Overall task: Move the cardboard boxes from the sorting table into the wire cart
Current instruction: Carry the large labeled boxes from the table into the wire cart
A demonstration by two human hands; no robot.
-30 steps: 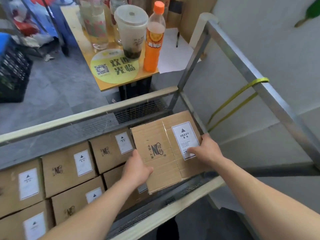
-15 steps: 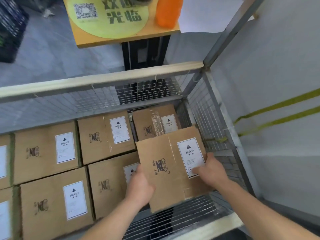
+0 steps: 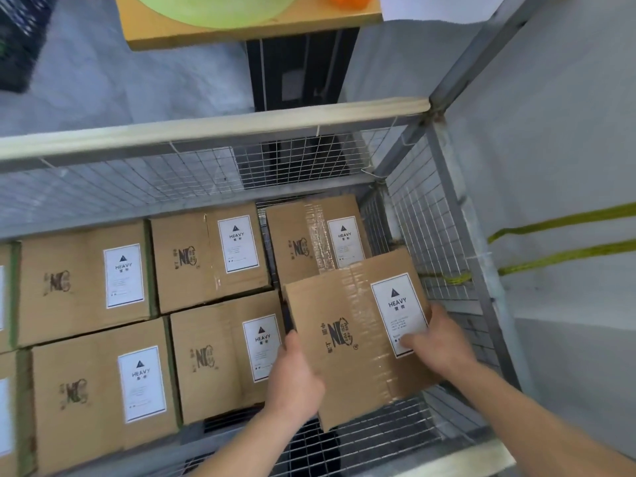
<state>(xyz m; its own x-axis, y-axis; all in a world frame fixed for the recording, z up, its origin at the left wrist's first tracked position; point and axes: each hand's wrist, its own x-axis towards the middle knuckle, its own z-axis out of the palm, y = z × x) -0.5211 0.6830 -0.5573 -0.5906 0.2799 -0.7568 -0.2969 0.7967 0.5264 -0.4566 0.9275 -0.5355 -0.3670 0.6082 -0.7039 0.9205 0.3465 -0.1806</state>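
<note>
A tilted brown cardboard box (image 3: pixel 347 325) with clear tape and a white HEAVY label is gripped at both sides by the left hand (image 3: pixel 296 383) and right hand (image 3: pixel 437 339).

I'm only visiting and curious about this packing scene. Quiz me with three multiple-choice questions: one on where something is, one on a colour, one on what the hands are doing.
1. Where in the wire cart is the held box?
A. Far left corner
B. Near right corner
C. Middle of the far row

2. What colour are the straps beyond the cart's right wall?
A. Red
B. Blue
C. Yellow-green

3. What are the hands doing?
A. Both grip the box
B. Only one grips it
C. Neither touches it

Answers:
1 B: the box is tilted over bare mesh beside the right wall, at the near side.
2 C: both straps show yellow-green against the grey wall.
3 A: the left hand grips the box's left edge and the right hand grips its right edge.
</note>
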